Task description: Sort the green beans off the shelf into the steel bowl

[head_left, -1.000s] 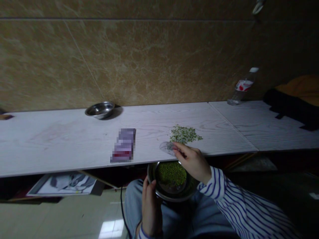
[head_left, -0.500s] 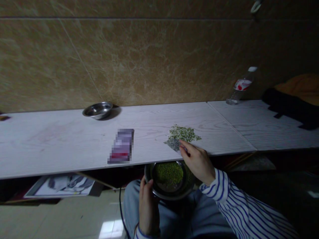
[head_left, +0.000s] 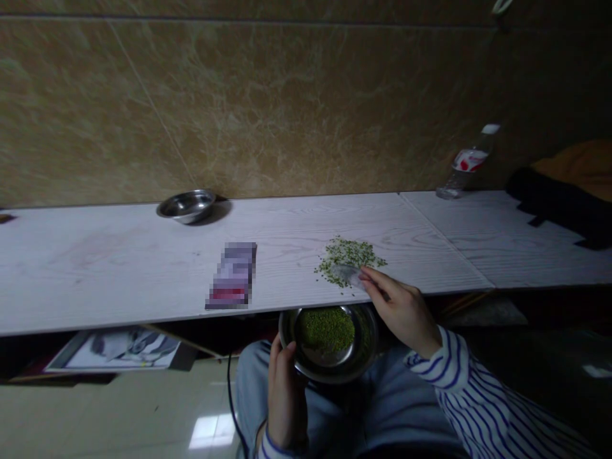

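My left hand (head_left: pixel 285 395) is closed on the rim of a steel bowl (head_left: pixel 329 376), with the thumb over its edge. The bowl is below the table's front edge, above my lap, and holds many mung beans (head_left: pixel 329 328). Between the fingertips of my right hand (head_left: pixel 404 312) is a small, thin, flat grey piece (head_left: pixel 348 274) whose exact kind I cannot make out. It lies over the near part of a loose patch of mung beans (head_left: pixel 351 252) spread on the white tabletop (head_left: pixel 287 255).
A second steel bowl (head_left: pixel 186 207) stands near the wall at the left. A pixelated phone-like item (head_left: pixel 233 274) lies left of the beans. Farther right are a plastic bottle (head_left: pixel 466 162) and dark and orange cloth (head_left: pixel 568 197). Under the table is an open drawer (head_left: pixel 115 350).
My right hand has moved a little right with the grey piece, which now looks narrower. Some beans are scattered closer to the front edge. My left hand still grips the bowl.
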A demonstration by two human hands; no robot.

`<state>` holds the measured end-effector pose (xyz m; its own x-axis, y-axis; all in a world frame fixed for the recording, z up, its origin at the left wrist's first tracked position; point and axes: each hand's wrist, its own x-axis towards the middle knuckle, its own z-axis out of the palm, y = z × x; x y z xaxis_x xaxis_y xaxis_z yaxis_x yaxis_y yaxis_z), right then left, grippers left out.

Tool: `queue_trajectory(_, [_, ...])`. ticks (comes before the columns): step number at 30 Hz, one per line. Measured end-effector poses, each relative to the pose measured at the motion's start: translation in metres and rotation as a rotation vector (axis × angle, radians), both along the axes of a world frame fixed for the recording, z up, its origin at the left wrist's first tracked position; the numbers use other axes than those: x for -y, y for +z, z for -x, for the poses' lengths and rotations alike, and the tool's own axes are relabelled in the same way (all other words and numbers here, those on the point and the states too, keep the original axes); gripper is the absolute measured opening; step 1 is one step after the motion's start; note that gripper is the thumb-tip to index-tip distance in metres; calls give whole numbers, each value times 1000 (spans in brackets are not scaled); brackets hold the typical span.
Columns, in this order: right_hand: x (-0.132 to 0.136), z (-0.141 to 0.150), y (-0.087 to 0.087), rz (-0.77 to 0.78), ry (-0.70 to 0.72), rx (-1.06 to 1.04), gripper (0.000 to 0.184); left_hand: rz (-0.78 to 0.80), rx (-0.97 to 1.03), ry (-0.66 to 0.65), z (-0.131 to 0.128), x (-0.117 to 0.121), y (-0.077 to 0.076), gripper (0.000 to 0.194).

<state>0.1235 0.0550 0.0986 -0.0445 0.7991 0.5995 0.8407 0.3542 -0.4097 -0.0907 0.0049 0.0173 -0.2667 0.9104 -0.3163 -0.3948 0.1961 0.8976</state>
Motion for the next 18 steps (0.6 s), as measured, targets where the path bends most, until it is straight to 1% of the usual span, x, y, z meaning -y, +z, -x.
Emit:
queue_trajectory(5, [5, 1, 3, -77, 13, 75, 27, 7, 60, 12, -1, 0, 2, 32])
queue_trajectory(7, [8, -2, 3, -96, 10, 91, 26, -2, 51, 8, -1, 0, 2, 30])
queue_trajectory(10, [14, -11, 2, -122, -19, 113, 25, -49, -45, 29, -2, 1, 1, 24])
queue_trajectory(11, [16, -16, 1, -130, -34, 123, 25, -45, -50, 29, -3, 1, 1, 24])
queue_trajectory(15, [22, -34, -2, -131, -104, 152, 26, 32, 71, 13, -5, 1, 1, 30])
queue_trajectory(18, [23, -43, -4, -130, -131, 168, 26, -6, 25, 24, -6, 0, 2, 32])
